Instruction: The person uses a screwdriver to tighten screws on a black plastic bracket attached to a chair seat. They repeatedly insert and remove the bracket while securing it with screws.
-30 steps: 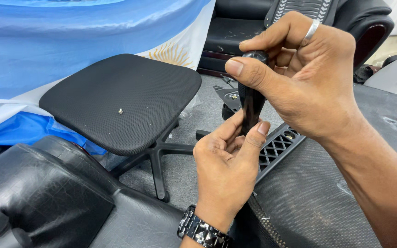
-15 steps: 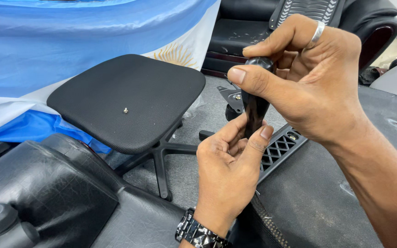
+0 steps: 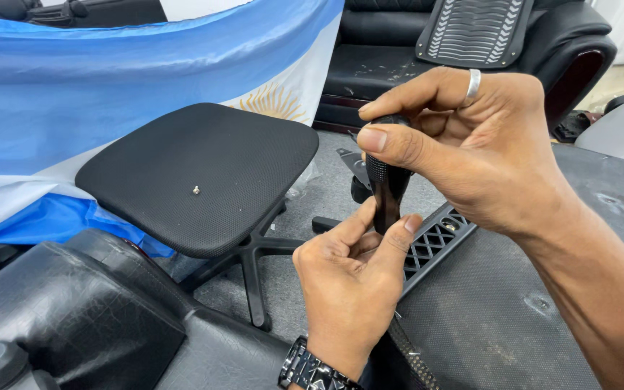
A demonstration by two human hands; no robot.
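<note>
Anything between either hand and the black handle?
Nothing visible. The right hand grips the top of the black handle with thumb and fingers; the left hand pinches its lower end. Both touch it directly.

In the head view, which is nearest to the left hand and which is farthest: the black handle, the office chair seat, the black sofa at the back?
1. Black handle: pinched at its lower end by the left hand.
2. Office chair seat: to the left of that hand.
3. Black sofa: at the top, behind both hands.
</note>
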